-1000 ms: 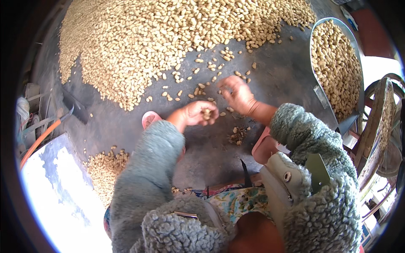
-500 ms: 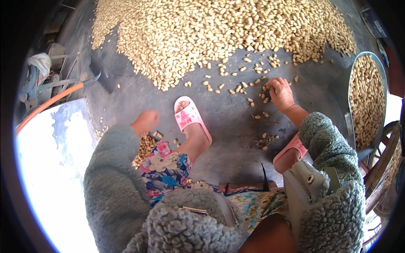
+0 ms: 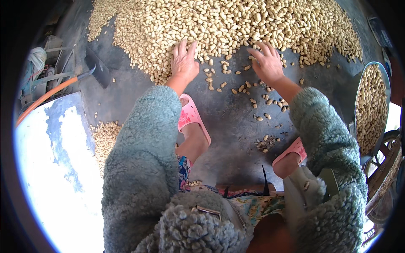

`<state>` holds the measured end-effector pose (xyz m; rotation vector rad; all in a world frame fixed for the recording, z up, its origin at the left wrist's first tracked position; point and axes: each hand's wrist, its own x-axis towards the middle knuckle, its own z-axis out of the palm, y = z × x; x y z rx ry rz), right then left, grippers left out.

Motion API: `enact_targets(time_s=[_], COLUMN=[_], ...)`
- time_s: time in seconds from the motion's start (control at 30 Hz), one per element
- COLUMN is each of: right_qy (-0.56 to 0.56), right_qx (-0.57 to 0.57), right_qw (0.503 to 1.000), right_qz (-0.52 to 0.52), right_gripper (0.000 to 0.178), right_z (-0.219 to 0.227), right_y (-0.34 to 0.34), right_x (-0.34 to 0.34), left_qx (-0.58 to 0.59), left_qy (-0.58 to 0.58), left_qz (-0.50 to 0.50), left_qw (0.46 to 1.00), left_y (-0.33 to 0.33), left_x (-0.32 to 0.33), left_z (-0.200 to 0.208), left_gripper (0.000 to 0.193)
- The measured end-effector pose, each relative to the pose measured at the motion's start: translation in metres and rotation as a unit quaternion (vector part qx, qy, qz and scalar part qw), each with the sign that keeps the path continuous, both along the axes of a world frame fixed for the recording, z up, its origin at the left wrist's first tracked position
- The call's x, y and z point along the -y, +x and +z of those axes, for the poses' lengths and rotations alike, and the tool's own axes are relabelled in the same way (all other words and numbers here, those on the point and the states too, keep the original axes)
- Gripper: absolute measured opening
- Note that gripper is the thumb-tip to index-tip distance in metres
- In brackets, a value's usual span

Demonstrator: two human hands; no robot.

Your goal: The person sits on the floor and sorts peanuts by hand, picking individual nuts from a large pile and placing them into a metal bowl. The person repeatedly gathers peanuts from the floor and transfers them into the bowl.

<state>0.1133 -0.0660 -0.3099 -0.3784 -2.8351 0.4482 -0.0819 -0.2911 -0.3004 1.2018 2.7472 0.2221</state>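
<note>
A broad heap of unshelled peanuts (image 3: 236,25) covers the far part of the dark floor (image 3: 228,160). At the heap's near edge my left hand (image 3: 184,63) reaches in with its fingers spread, touching the peanuts. My right hand (image 3: 268,64) is stretched out farther right along the same edge, fingers apart. Neither hand holds anything that I can see. Loose peanuts (image 3: 242,88) lie scattered between and below the hands. A small patch of dark debris and bits of shell (image 3: 266,143) sits near my right foot.
My feet in pink slippers (image 3: 190,114) stand between the arms. At the right is a metal scoop-shaped container (image 3: 350,101) full of peanuts. On the left lie a shovel with an orange handle (image 3: 46,100), a bright white panel (image 3: 50,168) and a smaller peanut pile (image 3: 105,139).
My left hand has swung from beside the small left pile up to the big heap. My right hand has moved forward from the loose peanuts to the heap's edge, its fingers spreading.
</note>
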Motion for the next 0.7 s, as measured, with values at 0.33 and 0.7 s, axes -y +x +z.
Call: enact_targets(time_s=[0.33,0.7], right_qy=[0.028,0.005], right_qx=[0.328,0.288], right_qw=[0.944,0.957], right_qz=[0.014,-0.017], right_gripper=[0.068,0.070], right_z=[0.014,0.013], right_y=[-0.050,0.042], right_x=[0.025,0.032], left_qx=[0.147,0.208], left_qy=[-0.171,-0.182], left_qz=[0.061,-0.091], left_qw=[0.972,0.957], left_y=[0.082,0.142], left_x=[-0.075,-0.011], left_z=[-0.001,0.020], left_gripper=[0.091,0.085])
